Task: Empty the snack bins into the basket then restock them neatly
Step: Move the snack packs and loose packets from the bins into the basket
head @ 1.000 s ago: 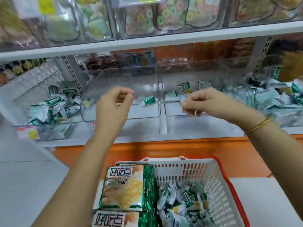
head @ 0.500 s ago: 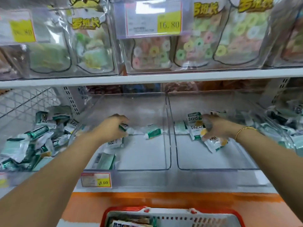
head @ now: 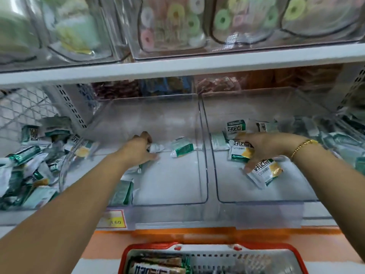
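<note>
Two clear snack bins stand side by side on the lower shelf. In the left bin (head: 158, 203) lie a few small green-and-white snack packets, one of them loose (head: 182, 149) near the back. My left hand (head: 141, 149) reaches deep into this bin, its fingers curled over a white packet (head: 157, 148). The right bin (head: 266, 200) holds several packets. There my right hand (head: 262, 147) lies curled over them, its thumb on a packet (head: 265, 173). The red-rimmed white basket (head: 150, 246) sits below at the bottom edge and holds large and small packets.
A bin (head: 29, 165) at far left is heaped with the same packets, and another bin (head: 345, 143) at far right is also full. The white upper shelf (head: 177, 68) hangs low above the bins and carries clear bins of ring candy (head: 173, 22). A yellow price label (head: 113, 219) is stuck to the shelf front.
Both hands have gone from the bins' front edges deep into the bins and closed over packets. The view has tilted up, so most of the basket has left the frame.
</note>
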